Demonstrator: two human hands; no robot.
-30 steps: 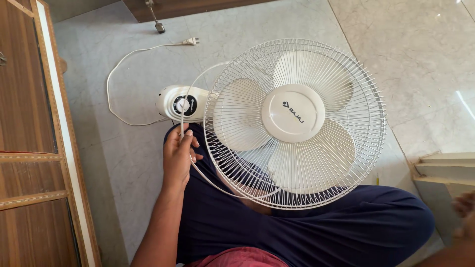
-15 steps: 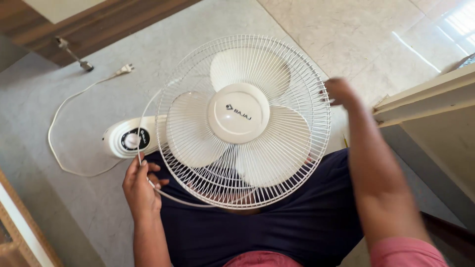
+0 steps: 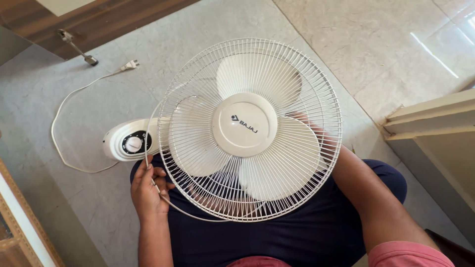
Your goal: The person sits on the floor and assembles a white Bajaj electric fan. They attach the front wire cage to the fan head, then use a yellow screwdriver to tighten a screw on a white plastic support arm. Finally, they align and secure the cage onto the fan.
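left hand point(image 3: 147, 190) pinched on loose rim ring point(image 3: 170, 207); fan point(image 3: 250, 129) just right of it; right hand point(image 3: 324, 143) behind grille, grip unclear.

No packages, signs or screens. Only labels: small dark logo mark point(image 3: 244, 124) printed on the fan's round cream hub cap point(image 3: 244, 124), just off centre toward 9 o'clock; black ring dial plate point(image 3: 133, 144) with white marks round the base knob, at 9 o'clock.
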